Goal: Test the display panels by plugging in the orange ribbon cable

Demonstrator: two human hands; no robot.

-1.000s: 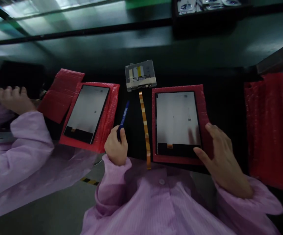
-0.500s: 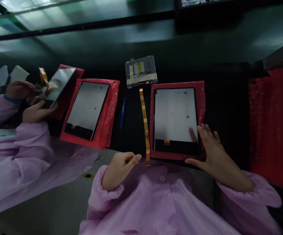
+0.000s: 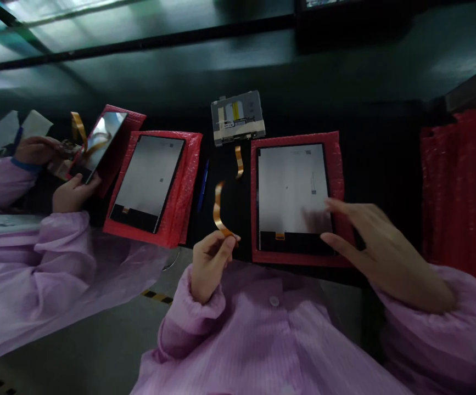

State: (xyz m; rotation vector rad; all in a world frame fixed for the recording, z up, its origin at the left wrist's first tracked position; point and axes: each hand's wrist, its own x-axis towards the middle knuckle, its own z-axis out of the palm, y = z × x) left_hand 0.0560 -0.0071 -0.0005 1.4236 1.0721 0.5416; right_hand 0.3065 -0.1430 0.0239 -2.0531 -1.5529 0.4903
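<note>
My left hand [image 3: 215, 260] is closed in a pinch on the lower end of a copper-coloured ribbon cable [image 3: 217, 211], which curves upward from the fingertips. Another stretch of ribbon cable [image 3: 239, 163] lies below the circuit board module [image 3: 238, 118]; whether the two stretches join cannot be seen. A flat display panel [image 3: 291, 189] with a black lower strip rests on a red bubble-wrap bag [image 3: 337, 164] in front of me. Over its lower right edge is my right hand [image 3: 369, 247], open with fingers apart and slightly blurred. It holds nothing; contact with the panel is unclear.
To the left, a second display panel [image 3: 149, 178] lies on red bubble wrap [image 3: 184, 192]. A blue pen [image 3: 203, 186] is beside it. Farther left, a co-worker's hands [image 3: 75, 192] hold a tilted panel [image 3: 104, 137]. Red bubble-wrap bags [image 3: 464, 192] are stacked at right.
My left hand has risen and now pinches a ribbon cable, whose lower part has lifted and shifted left. My right hand has moved off the panel's side, slightly right and up.
</note>
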